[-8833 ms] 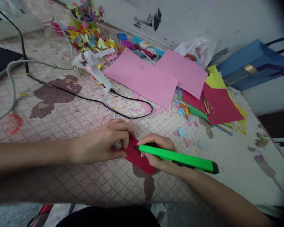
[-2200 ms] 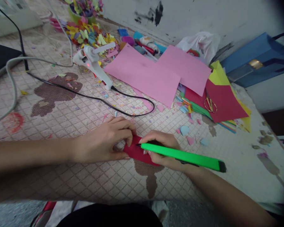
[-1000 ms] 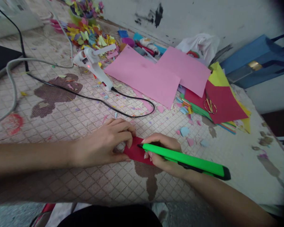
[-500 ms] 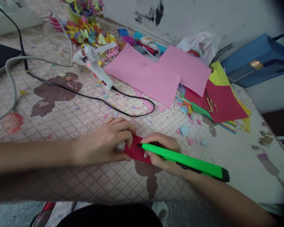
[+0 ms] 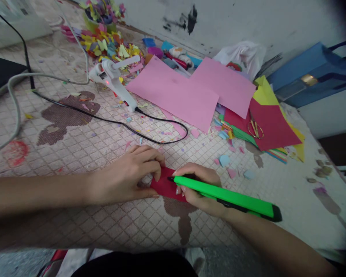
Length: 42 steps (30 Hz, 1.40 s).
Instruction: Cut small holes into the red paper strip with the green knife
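A small piece of dark red paper (image 5: 166, 184) lies on the patterned cloth near the table's front edge. At its left end my left hand (image 5: 141, 173) grips it, fingers curled on the far side and thumb on the near side. My right hand (image 5: 203, 184) is closed round a green pen (image 5: 227, 195) with a black tip and black end. The pen's tip is at the red paper, close to my left fingers. Whether the tip touches it I cannot tell. The right hand's lower fingers rest over the paper's right end and hide it.
Beyond my hands lies a white glue gun (image 5: 115, 86) with a black cable (image 5: 161, 142). Pink sheets (image 5: 175, 92), red paper (image 5: 276, 127) with gold scissors (image 5: 256, 129), and coloured scraps (image 5: 225, 160) spread rightward. A blue bag (image 5: 311, 79) stands far right; paper flowers (image 5: 103, 42) are heaped behind.
Almost nothing differs. The pen and my right hand appear very slightly further right, and the whole view has shifted a little.
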{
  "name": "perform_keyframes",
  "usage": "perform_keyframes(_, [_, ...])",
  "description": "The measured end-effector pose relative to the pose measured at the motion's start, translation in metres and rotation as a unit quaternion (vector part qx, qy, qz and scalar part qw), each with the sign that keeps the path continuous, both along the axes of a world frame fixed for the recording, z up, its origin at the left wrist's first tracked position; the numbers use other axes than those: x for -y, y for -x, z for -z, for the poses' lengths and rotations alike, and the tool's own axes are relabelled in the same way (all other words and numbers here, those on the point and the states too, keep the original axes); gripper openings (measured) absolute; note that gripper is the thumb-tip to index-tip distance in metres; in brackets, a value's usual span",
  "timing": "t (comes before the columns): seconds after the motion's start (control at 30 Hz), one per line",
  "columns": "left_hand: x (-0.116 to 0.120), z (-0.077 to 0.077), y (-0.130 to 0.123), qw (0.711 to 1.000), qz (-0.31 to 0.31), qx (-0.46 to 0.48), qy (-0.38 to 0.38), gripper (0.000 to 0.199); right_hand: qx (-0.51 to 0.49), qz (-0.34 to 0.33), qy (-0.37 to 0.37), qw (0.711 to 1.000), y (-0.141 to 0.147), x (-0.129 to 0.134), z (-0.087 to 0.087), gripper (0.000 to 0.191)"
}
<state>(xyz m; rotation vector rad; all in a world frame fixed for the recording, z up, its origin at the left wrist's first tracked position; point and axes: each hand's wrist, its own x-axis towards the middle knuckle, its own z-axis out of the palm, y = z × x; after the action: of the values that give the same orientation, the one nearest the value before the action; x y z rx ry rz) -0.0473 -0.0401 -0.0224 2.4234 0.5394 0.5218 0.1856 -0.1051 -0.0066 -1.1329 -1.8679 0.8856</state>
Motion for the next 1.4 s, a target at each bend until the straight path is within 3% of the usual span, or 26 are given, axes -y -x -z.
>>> perform_keyframes(0.83, [0.0005, -0.0018, -0.0004, 1.0, 0.001, 0.002, 0.003, 0.018, 0.035, -0.02, -0.044, 0.998, 0.0024, 0.003, 0.0017, 0.028])
perform_keyframes(1.07, [0.0023, 0.0006, 0.0005, 1.0, -0.003, 0.0, 0.003, 0.021, 0.004, 0.046, -0.007, 0.999, 0.0024, 0.0072, -0.0008, 0.022])
perform_keyframes(1.4, [0.0038, -0.0019, 0.0003, 1.0, -0.008, -0.009, -0.013, 0.03, 0.024, 0.05, 0.005, 0.998, 0.0027, 0.0067, 0.0032, 0.024])
